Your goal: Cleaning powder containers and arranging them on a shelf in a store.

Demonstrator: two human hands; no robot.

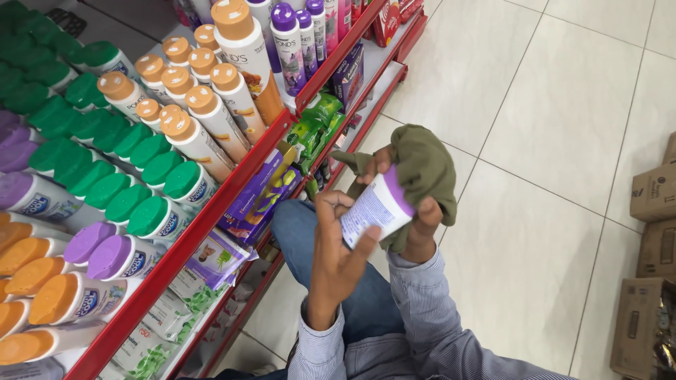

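While your left hand (338, 257) clamps the light, slick bottle (377, 207) mid-body, your right hand (419, 229) pinches the soft green cloth (426, 165) — 2 firm grips.

The cloth (422, 165) is covering the cap end of the bottle (377, 207), so its top is not showing; the right hand (422, 229) is lying mostly under that cloth, only fingertips and a thumb peeking out; the left hand (338, 253) is hiding the bottle's lower end behind its palm. The boxes (655, 232) are being cut off by the right edge; the shelf (183, 243) is running out past the left and bottom edges, taking the orange-capped bottles (35, 309) with it; the packets (211, 260) on the lower tier are sitting half under the red rail, blurred; the person's sleeves (415, 317) are running off the bottom edge.
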